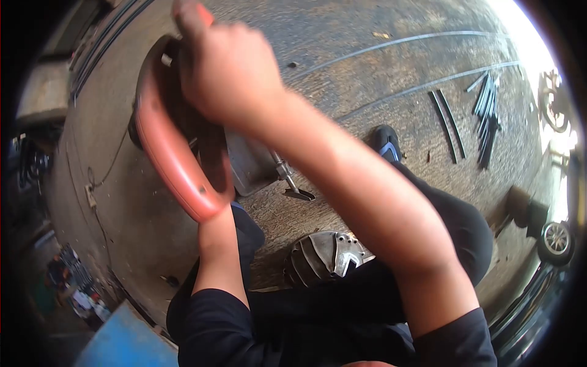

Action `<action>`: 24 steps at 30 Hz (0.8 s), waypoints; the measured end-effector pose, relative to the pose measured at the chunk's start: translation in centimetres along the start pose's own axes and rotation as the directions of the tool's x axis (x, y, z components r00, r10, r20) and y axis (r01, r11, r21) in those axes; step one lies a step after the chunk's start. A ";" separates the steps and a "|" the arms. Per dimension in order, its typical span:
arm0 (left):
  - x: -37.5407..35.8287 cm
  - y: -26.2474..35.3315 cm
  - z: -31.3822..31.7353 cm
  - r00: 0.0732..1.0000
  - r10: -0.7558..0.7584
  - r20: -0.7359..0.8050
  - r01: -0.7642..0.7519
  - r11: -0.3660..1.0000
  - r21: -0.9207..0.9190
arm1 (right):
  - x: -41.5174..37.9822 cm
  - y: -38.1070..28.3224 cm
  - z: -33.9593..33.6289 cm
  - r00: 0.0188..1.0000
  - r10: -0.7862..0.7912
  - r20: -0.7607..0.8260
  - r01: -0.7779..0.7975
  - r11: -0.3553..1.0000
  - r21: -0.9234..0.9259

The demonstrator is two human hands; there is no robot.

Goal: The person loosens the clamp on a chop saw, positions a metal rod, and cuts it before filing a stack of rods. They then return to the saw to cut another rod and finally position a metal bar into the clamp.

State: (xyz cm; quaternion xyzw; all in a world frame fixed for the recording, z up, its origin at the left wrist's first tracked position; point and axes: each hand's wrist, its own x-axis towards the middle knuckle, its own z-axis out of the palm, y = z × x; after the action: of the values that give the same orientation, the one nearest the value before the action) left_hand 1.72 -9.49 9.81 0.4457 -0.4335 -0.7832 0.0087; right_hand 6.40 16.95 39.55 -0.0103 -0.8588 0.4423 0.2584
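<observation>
A red curved blade guard [174,156], apparently part of a chop saw, stands in front of me on the left. My right hand [229,70] reaches across to its top, with fingers closed around what looks like the handle, of which only an orange-red bit [205,13] shows. My left forearm runs up behind the guard's lower end, so the left hand and its fingers are hidden. Beside the guard lies a grey metal base [247,162] with a screw clamp [284,171]. A ribbed grey metal casting [312,260] rests on the floor near my legs.
Two dark strips [448,125] and a bundle of cut metal strips [486,116] lie on the floor at right. Long thin bars [403,40] stretch across the floor. A cable [98,211] runs at left; a wheel [555,238] stands at far right.
</observation>
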 end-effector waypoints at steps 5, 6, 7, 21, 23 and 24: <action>0.8 -2.6 -2.2 0.995 -0.041 -0.093 0.025 0.986 -0.168 | 7.9 -2.4 -0.9 0.994 -0.007 0.109 0.009 1.000 -0.015; 1.8 -2.9 -2.8 0.998 -0.030 -0.053 0.019 0.982 -0.190 | 8.7 -1.9 -1.1 0.984 -0.093 0.151 0.092 0.996 0.011; 2.2 -3.1 -3.1 0.998 -0.028 -0.053 0.016 0.977 -0.210 | 8.7 -0.5 -1.3 0.978 -0.128 0.162 0.127 0.992 0.016; -0.5 -3.2 -2.0 0.994 -0.006 -0.112 -0.021 0.971 -0.238 | -7.2 29.1 11.1 0.661 0.502 0.557 -0.093 0.792 -0.604; -0.2 -3.4 -2.3 0.998 0.018 -0.062 -0.031 0.974 -0.226 | -6.5 29.4 10.4 0.666 0.502 0.552 -0.102 0.794 -0.599; 0.0 -3.6 -2.5 0.997 0.022 -0.069 -0.038 0.972 -0.231 | -5.9 29.6 10.0 0.667 0.504 0.548 -0.111 0.795 -0.596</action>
State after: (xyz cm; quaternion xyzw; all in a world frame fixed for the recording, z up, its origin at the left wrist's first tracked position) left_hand 4.79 -8.94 6.79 0.4606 -0.3453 -0.8131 0.0869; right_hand 0.71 25.99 9.64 -0.0665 -0.9612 0.2059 -0.1710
